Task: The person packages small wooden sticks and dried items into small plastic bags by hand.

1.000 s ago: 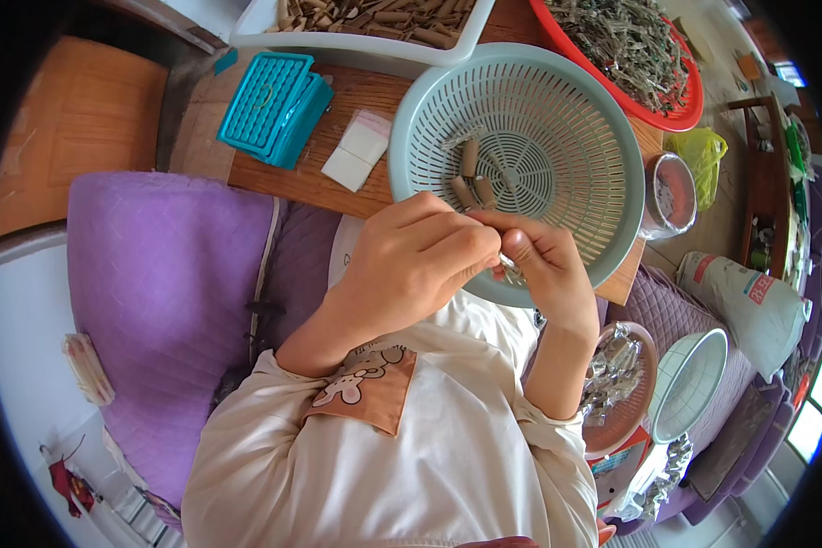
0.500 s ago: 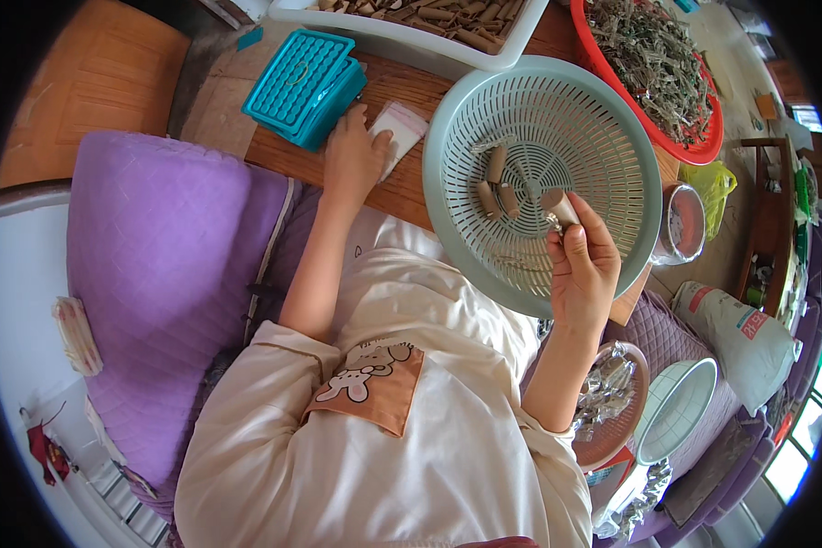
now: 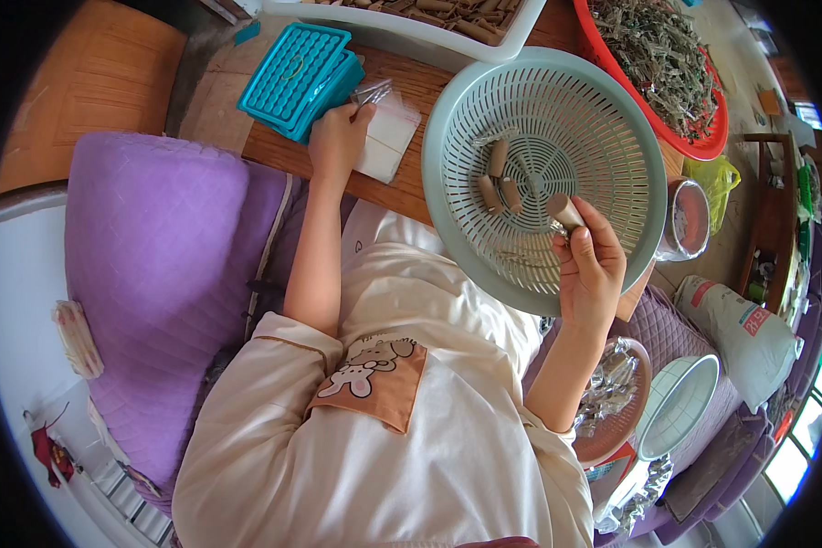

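In my right hand (image 3: 589, 265) a short brown cardboard tube (image 3: 565, 212) is pinched between thumb and fingers, with a bit of shiny film at its lower end. It is held over a grey-green plastic colander (image 3: 447, 196), where several similar tubes (image 3: 498, 157) and some clear film lie. My left hand (image 3: 338, 142) is closed at the edge of a stack of clear plastic sheets (image 3: 391, 146) on the wooden table. A raised, crinkled clear sheet (image 3: 374, 92) shows at its fingertips. Right beside that hand stands a teal plastic box with a dimpled tray (image 3: 292, 73) on top.
Behind the colander is a white bin (image 3: 507, 46) of brown tubes. A red basin (image 3: 717, 137) of shredded shiny strips stands far right. Near my right forearm are a pink basket (image 3: 644, 384) with foil pieces and a white basket (image 3: 676, 406). Purple padding (image 3: 155, 247) lies left.
My left hand has moved slightly left off the middle of the stack, and a clear sheet now stands up at its fingertips. My right hand still holds the tube, slightly shifted.
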Tool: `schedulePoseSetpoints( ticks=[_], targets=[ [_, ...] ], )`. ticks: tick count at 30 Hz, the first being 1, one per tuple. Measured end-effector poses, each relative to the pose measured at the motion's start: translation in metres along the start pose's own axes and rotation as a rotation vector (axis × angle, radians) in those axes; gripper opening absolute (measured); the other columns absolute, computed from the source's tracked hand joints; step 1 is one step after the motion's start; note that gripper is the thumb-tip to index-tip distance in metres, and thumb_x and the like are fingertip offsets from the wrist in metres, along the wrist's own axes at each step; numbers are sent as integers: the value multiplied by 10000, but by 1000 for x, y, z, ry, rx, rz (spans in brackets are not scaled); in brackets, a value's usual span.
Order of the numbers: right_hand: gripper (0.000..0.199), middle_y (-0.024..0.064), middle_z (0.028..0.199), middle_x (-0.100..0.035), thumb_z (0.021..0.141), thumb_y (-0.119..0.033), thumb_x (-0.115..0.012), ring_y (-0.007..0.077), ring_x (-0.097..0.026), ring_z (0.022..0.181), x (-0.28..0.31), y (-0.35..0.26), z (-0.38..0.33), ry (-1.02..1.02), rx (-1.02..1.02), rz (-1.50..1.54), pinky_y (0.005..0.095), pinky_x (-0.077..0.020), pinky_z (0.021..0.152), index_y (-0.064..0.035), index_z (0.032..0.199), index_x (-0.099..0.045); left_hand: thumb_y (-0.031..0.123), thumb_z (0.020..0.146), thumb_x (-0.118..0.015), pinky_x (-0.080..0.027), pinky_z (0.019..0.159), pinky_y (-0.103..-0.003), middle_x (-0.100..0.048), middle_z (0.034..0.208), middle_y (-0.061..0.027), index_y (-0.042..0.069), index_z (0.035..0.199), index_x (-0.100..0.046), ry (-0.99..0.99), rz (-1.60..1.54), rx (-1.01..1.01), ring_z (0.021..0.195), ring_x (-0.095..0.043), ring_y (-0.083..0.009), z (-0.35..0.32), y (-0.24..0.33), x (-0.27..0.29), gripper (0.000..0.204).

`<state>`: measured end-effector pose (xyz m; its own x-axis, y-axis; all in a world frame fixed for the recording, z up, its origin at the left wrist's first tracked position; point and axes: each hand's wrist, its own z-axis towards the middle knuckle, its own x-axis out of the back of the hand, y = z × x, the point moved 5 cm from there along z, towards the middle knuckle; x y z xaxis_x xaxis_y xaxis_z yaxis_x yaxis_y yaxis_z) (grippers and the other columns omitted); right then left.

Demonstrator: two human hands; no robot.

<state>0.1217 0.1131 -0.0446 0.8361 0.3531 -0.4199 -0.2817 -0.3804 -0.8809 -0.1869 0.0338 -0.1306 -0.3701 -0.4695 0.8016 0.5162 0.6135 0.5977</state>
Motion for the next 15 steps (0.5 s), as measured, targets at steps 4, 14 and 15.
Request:
schedulePoseSetpoints(
  ticks=[4,14,15],
  targets=[
    [275,80,951,-572,837,-49,-523,87,-552,736,0,1,0,-35,3,-31,195,-475,662,46,1095,-509,200,811,-525,-455,604,-384,-596,763,-185,41,861,-610,181,19,-165,709,-577,-349,-5,11,8,187],
    [274,77,960,-571,831,-62,-541,98,-552,783,-5,-9,6,-21,113,-171,204,-474,678,46,1082,-523,94,786,-562,-459,584,-265,-641,804,-119,37,944,-587,216,-184,-217,667,-625,-184,-11,28,28,170],
    [272,75,965,-571,831,-61,-541,97,-552,785,-6,-9,6,-21,119,-179,204,-475,679,45,1082,-524,104,777,-577,-453,582,-252,-642,796,-113,28,936,-586,130,-211,-180,658,-617,-161,-9,28,27,176]
  ],
)
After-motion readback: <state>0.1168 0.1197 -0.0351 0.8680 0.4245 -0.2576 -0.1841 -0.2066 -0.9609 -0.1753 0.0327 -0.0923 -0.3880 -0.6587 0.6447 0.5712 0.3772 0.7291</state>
